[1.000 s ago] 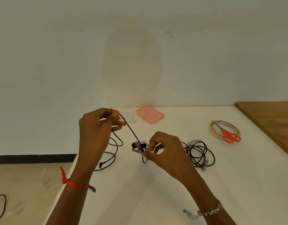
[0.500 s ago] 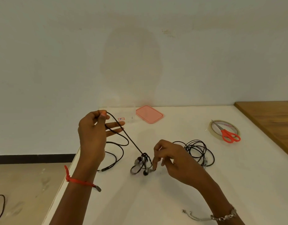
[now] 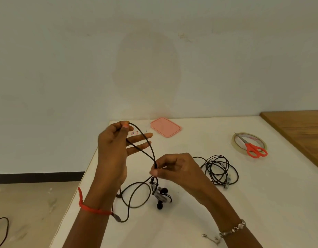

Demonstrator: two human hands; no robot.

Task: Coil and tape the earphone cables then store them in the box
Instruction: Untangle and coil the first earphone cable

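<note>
A black earphone cable (image 3: 148,145) loops in the air between my two hands. My left hand (image 3: 115,149) pinches the top of the loop between thumb and forefinger, its other fingers spread. My right hand (image 3: 174,167) pinches both strands of the loop lower down. The cable's earbuds (image 3: 161,196) and slack lie on the white table (image 3: 190,221) beneath. A second black earphone cable (image 3: 219,169) lies coiled on the table right of my right hand. The clear box (image 3: 136,127) stands at the table's back, partly hidden by my left hand, with its pink lid (image 3: 165,127) beside it.
A roll of clear tape (image 3: 235,140) lies at the right with red-handled scissors (image 3: 253,148) across it. A wooden surface (image 3: 301,126) borders the table on the right. The table's left edge runs just beside my left forearm; floor lies below with another black cable (image 3: 1,230).
My right hand let the earbuds drop onto the table and rose to pinch the cable higher up. A loop now spans both hands.
</note>
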